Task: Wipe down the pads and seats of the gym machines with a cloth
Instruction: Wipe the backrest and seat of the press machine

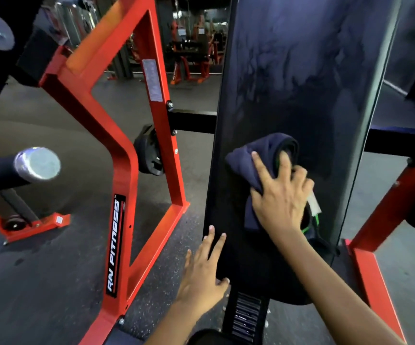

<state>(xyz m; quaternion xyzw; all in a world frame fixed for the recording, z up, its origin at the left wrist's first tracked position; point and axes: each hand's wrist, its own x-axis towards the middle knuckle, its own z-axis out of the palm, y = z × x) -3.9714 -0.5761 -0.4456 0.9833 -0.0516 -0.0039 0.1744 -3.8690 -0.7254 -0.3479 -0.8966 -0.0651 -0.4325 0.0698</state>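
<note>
Gym floor [52, 270], red frame [124, 155]. Black pad [288, 83] smeared; right hand [279, 195] fingers grip navy cloth [243, 165]; left hand [201, 272] fingers straight on pad edge.

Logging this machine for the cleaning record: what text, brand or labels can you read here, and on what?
"RAI FITNESS", or close to it: black sticker running up the orange frame.
Grey plate on the frame's upright: print too blurred to read.
White tag on the cloth: nothing legible.
Black back pad: no text.
</note>
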